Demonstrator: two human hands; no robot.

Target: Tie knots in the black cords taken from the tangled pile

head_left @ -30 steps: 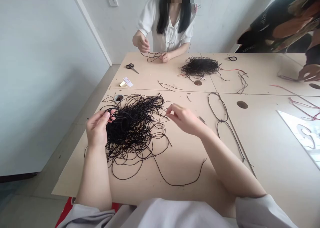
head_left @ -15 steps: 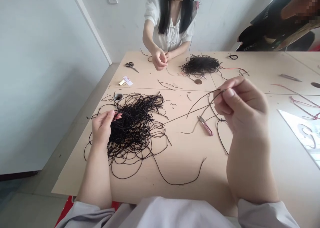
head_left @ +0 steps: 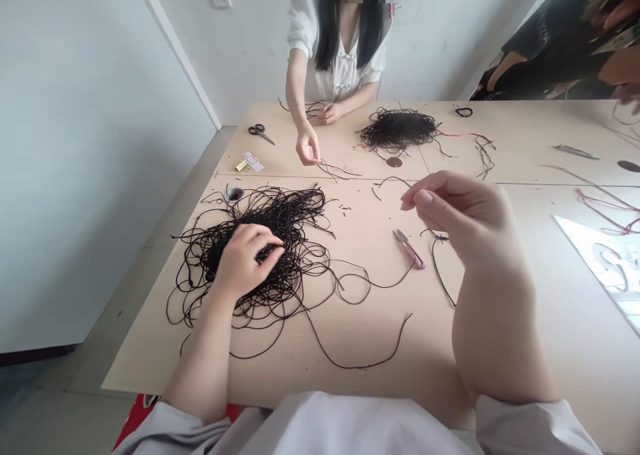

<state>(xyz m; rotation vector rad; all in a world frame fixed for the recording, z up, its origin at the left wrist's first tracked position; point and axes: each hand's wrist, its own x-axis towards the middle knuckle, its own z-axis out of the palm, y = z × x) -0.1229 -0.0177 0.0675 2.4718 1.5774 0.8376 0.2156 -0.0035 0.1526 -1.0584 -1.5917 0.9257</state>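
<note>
A big tangled pile of thin black cord (head_left: 295, 222) lies on the table in front of me. Over its middle is my left hand (head_left: 245, 258), thumb and fingers curved with their tips nearly together. Cord strands lie behind those tips, and I cannot make out what is between them. My right hand (head_left: 465, 218) is raised to the right of the pile, thumb against the fingers. A short dark cord (head_left: 393, 178) runs from its fingertips to the left. Below that hand, pink-handled thread snips (head_left: 410, 250) lie on the table, with a loose strand touching them.
Across the table (head_left: 350, 335) a person in white (head_left: 343, 75) reaches toward loose cord pieces. A second black cord bundle (head_left: 399, 130) lies near them. Black scissors (head_left: 260, 133) and small labels (head_left: 250, 162) are at the back left. Another person (head_left: 555, 48) bends at the far right.
My left hand has moved right, over the middle of the pile. The right hand has shifted left and slightly down. The long strand to it now lies slack. The co-worker's hand has reached forward.
</note>
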